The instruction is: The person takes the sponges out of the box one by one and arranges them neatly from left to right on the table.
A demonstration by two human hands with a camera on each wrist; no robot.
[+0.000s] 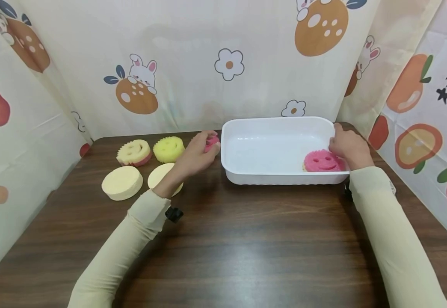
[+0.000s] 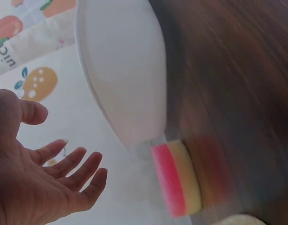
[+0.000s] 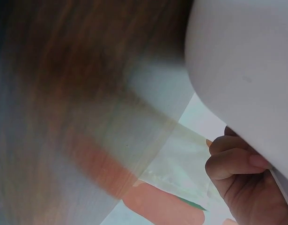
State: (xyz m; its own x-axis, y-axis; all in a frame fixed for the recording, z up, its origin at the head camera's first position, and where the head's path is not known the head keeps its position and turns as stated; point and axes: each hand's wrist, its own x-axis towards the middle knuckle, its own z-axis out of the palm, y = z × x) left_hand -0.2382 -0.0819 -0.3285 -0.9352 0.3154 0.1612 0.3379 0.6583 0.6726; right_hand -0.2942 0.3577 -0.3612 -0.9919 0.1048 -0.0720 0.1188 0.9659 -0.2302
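My left hand [image 1: 200, 155] is over a round pink-and-cream sponge [image 2: 176, 179], beside the left end of a white tray [image 1: 277, 179]. In the left wrist view the fingers are spread and loosely bent, apart from the sponge. In the head view the hand partly hides it. My right hand [image 1: 348, 145] grips the tray's right rim, fingers curled over the edge in the right wrist view. Inside the tray, near its front right corner, a pink smiley-face sponge [image 1: 324, 161] lies partly behind the front wall.
Left of the tray are a cream-topped smiley sponge [image 1: 134, 152], a yellow smiley sponge [image 1: 168, 149] and a plain cream round sponge [image 1: 122, 182]. Another cream round [image 1: 158, 174] is partly behind the left wrist. Printed curtains [image 1: 192, 64] border the wooden table [image 1: 223, 248].
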